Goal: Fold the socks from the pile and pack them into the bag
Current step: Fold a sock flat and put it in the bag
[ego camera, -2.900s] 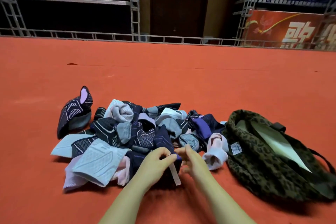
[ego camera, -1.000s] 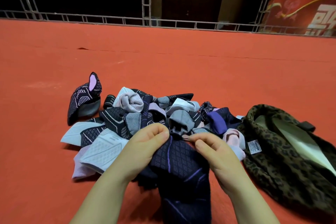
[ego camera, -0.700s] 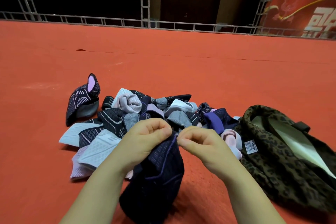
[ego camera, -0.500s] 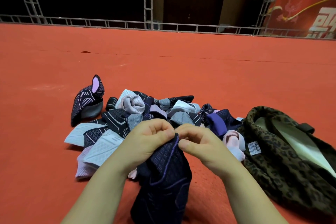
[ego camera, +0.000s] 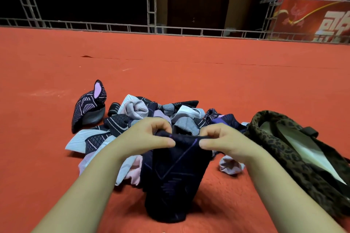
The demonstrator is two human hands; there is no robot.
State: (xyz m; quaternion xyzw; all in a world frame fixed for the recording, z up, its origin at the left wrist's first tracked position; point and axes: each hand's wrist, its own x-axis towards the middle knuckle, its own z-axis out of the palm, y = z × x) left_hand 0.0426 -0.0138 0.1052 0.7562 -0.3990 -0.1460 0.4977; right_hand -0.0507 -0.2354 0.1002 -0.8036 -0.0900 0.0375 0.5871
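Above the orange floor (ego camera: pixel 189 73), the left hand (ego camera: pixel 140 138) and right hand (ego camera: pixel 225 141) each pinch the top edge of a dark navy sock (ego camera: pixel 174 179), which hangs between them, not yet folded. Beyond lies the sock pile (ego camera: pixel 132 119), largely unsorted. The leopard-print bag (ego camera: pixel 284 157) lies open at right, apparently holding no socks. Nothing blocks the path to it.

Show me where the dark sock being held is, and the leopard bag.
dark sock (ego camera: pixel 176 179), head view, on its hanging body.
leopard bag (ego camera: pixel 269 138), head view, on its near rim.
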